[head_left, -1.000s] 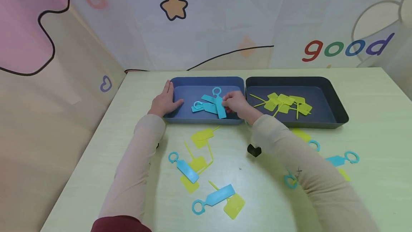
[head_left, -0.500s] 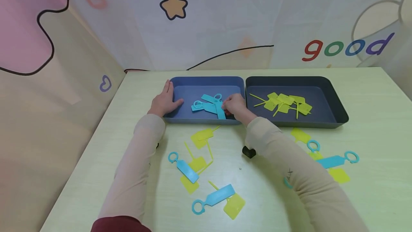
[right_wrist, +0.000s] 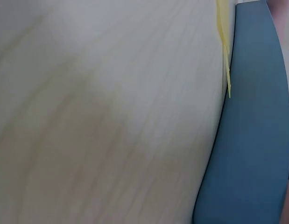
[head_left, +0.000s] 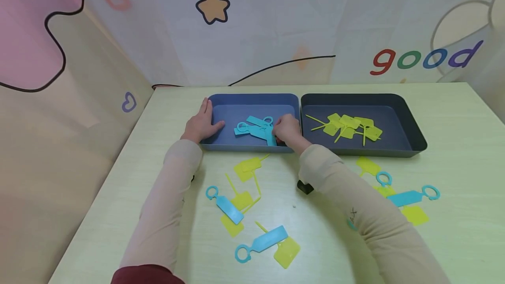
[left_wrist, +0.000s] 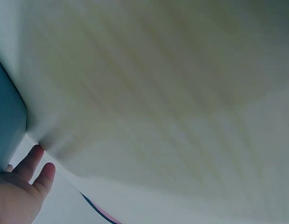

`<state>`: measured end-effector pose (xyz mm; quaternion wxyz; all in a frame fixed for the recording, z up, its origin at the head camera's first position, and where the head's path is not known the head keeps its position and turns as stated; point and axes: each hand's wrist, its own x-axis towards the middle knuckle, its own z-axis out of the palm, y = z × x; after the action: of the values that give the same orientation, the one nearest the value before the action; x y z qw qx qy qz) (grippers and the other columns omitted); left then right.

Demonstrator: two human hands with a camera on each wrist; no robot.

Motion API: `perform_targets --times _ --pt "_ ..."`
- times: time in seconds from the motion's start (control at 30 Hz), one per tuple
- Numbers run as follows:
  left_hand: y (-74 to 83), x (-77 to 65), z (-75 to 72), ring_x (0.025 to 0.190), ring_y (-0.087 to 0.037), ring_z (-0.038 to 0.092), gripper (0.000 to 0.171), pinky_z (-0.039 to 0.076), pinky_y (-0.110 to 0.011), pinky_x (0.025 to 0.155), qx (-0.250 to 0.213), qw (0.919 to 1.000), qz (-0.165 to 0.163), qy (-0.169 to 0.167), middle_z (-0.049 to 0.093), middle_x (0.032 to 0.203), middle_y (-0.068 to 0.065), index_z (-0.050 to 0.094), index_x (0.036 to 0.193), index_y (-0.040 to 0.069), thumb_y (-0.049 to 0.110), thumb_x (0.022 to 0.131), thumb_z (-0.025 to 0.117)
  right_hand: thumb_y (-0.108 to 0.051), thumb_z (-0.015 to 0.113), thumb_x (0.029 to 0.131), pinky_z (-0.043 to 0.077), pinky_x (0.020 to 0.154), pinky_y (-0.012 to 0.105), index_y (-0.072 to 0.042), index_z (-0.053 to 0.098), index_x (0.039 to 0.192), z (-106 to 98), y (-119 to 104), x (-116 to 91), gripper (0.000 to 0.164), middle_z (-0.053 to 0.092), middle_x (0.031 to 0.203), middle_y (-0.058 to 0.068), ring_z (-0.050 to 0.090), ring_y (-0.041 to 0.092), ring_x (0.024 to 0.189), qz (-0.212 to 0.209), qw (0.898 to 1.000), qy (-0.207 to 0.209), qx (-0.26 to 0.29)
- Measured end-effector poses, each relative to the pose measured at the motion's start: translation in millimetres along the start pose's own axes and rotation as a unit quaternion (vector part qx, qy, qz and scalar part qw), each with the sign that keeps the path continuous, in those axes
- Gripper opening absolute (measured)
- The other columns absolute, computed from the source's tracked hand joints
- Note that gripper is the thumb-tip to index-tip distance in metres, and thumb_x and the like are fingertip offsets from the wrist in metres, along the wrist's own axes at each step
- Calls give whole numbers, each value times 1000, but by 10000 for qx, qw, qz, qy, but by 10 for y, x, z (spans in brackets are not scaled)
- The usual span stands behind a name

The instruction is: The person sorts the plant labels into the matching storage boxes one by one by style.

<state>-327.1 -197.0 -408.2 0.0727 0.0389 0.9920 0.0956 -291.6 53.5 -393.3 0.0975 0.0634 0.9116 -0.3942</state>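
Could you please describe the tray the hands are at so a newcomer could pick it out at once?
At the far side of the table, below the patterned backdrop, find the left tray of two. The left hand rests on its left end; the right hand is at its right end. It is blue and holds light-blue tags, whereas the darker tray beside it holds yellow tags.

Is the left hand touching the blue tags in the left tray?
Apart: the head view shows bare tray floor between left hand and blue tags.

Booth-like nook with cartoon backdrop (head_left: pixel 260 30)
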Motion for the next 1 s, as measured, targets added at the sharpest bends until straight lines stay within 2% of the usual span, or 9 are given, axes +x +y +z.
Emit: perform_targets --times 0.2,0.33,0.43,0.53,0.63,0.7,0.77,0.87,1.0 --pt "4 -10 6 120 -35 41 87 40 -44 90 23 10000 1 -45 -11 149 -9 -4 142 4 52 85 42 1 48 77 39 45 24 -5 53 76 -6 -18 -11 8 50 54 4 51 15 47 -124 9991 -42 -404" --pt "4 -12 1 121 -36 40 88 40 -44 91 4 10000 -5 -72 -12 149 -9 -4 142 4 52 85 42 -1 46 81 37 48 25 -4 50 89 -21 -47 -41 10 52 72 7 50 17 53 -203 9982 -100 -554" --pt "2 -9 -7 121 -35 40 88 39 -44 92 32 9999 -15 -96 -12 149 -9 -5 142 4 52 85 42 -5 44 83 37 52 26 -3 49 102 -55 -86 -95 19 51 84 7 47 17 55 -354 9976 -151 -576" --pt "6 -6 -18 121 -35 40 88 39 -44 92 75 9999 -28 -110 -12 149 -9 -5 142 4 52 85 41 -10 44 85 38 57 29 -2 47 113 -87 -122 -177 30 52 88 10 44 19 58 -763 9956 -130 -531" --pt "15 -12 -32 121 -35 40 87 39 -44 92 87 9999 -40 -123 -12 149 -9 -5 142 4 52 86 41 -15 44 86 43 76 35 1 42 124 -91 -132 -288 41 53 108 17 50 25 83 -1441 9884 -191 -442" --pt "23 -20 -41 121 -35 40 87 39 -44 93 80 9999 -46 -135 -12 149 -9 -5 142 4 52 86 41 -18 45 88 38 92 40 3 36 130 -72 -117 -377 47 44 126 20 45 29 109 -1920 9797 -290 -496" --pt "29 -27 -47 121 -35 40 86 39 -44 93 91 9998 -40 -159 -13 149 -9 -6 142 4 52 86 40 -21 46 90 29 102 44 3 28 135 -46 -89 -484 54 26 140 22 27 33 129 -2373 9681 -441 -665" --pt "33 -36 -51 121 -35 40 86 39 -44 93 104 9998 -40 -171 -13 149 -10 -6 142 4 52 86 40 -25 48 90 23 104 50 3 22 138 4 -26 -653 61 13 145 24 13 37 134 -3058 9435 -526 -1159" --pt "34 -41 -48 120 -35 41 86 39 -44 93 116 9998 -47 -174 -13 149 -9 -6 142 4 52 86 40 -30 51 89 25 99 57 2 21 139 58 86 -870 67 9 146 25 11 40 133 -3850 9005 -554 -1946"
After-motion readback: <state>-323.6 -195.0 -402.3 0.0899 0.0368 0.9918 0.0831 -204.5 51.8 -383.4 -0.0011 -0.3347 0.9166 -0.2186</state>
